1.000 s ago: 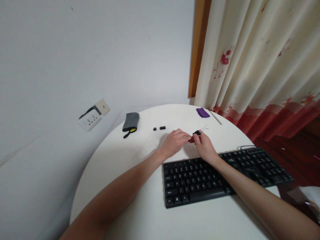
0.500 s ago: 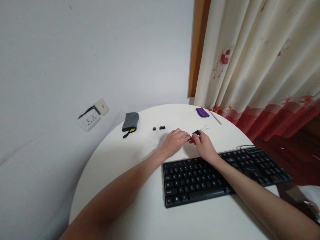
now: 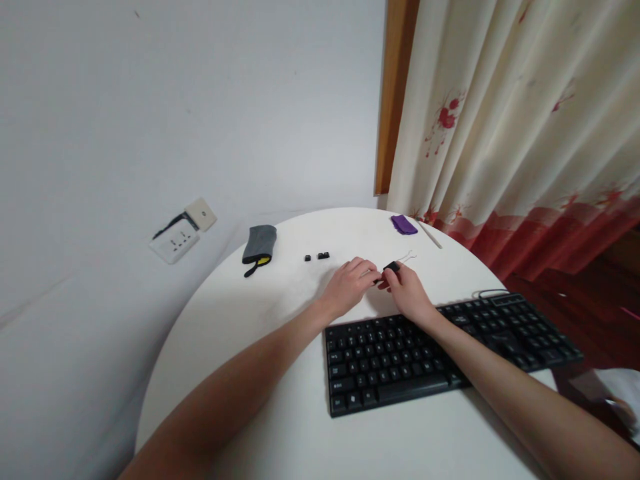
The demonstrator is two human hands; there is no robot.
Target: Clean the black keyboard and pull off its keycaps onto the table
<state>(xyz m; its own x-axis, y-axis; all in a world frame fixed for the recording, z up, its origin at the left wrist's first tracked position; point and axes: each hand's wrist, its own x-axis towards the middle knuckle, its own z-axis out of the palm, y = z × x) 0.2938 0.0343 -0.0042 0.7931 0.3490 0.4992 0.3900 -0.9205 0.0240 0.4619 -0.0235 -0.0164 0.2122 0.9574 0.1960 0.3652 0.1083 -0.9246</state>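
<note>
Barely anything has moved since the earlier frame: the scene has slid a touch leftward in view, while both hands keep nearly the same pose. Nearest, on the smooth white rounded tabletop (image 3: 240, 320), lies a long black plastic keyboard (image 3: 390, 363), its keys ridged in rows, with the bare right forearm slanting across above it. Just past its far edge, the right hand (image 3: 407, 290) is closed in a pinch, thumb and fingers gripping a small black block (image 3: 392, 267), beyond which thin bent wires (image 3: 407, 257) stick out. The left hand (image 3: 349, 287), knuckles up and fingers curled, meets it from the side, fingertips drawn together on a small dark piece (image 3: 376, 281), too hidden to make out. Farther off sit a single black boxy piece (image 3: 307, 258) and a black pair (image 3: 323, 255) just beside it, then a soft grey fabric pouch (image 3: 261, 241) with yellow at its mouth, a slim pale stick (image 3: 429, 233) and a folded purple cloth (image 3: 404, 225); behind hangs a pleated cream curtain (image 3: 500, 133) with red flowers
</note>
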